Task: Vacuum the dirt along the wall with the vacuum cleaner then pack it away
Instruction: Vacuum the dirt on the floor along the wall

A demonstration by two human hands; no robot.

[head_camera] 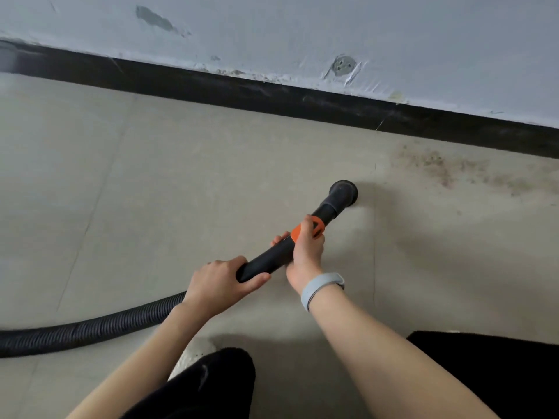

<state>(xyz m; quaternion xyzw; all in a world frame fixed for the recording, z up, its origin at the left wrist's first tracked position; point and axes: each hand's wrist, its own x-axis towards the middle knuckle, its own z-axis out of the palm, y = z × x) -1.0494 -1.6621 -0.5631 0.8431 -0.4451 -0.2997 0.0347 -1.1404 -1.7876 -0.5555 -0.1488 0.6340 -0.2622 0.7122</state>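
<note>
A black vacuum wand (269, 260) with an orange collar (298, 231) points up and to the right across the beige floor. Its round black nozzle (343, 193) rests on the floor a little short of the wall. My left hand (220, 282) grips the wand's rear end, where the ribbed black hose (90, 328) joins it. My right hand (305, 252) grips the wand at the orange collar. A patch of brown dirt (438, 167) lies on the floor to the right of the nozzle, along the black skirting. The vacuum's body is out of view.
A pale wall (302, 31) with chipped paint runs diagonally across the top above a black skirting board (242, 89). The hose trails off the left edge. My knees in black trousers (211, 385) are at the bottom. A grey band (320, 287) is on my right wrist.
</note>
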